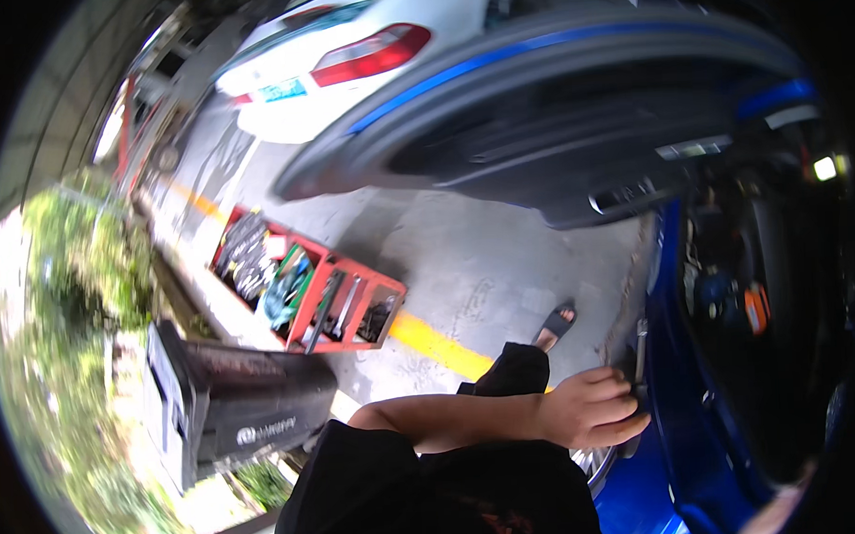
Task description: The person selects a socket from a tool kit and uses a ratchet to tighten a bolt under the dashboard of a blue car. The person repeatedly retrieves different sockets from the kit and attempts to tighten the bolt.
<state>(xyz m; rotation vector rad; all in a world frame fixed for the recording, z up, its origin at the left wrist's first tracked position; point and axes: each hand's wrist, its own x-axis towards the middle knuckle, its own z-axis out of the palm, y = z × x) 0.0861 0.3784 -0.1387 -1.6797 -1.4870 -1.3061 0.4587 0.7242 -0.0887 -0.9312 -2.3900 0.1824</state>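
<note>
Grey floor (446, 257) bears a red tool cart (371, 273); blue car (642, 476) stands at right, door (535, 122) open. Left hand (591, 407), loosely curled at the car's edge: hold unclear; right hand (781, 512), blurred, low right: cannot tell. Advisable: fingers clear of door edges.

Setting logged as a vehicle-repair yard or service bay, apparently at least partly open to daylight: I stand beside a blue car (633, 490) with its door (535, 122) swung wide, and a white car (373, 54) is parked beyond it. Strongest evidence, in my view, is the red tool cart (362, 270), its compartments loaded with what look like hand tools and cloths. Also noted: grey paved floor (465, 256) with a painted yellow line (440, 347), black wheeled bin (262, 390), sunlit greenery (79, 270) along my left.
</note>
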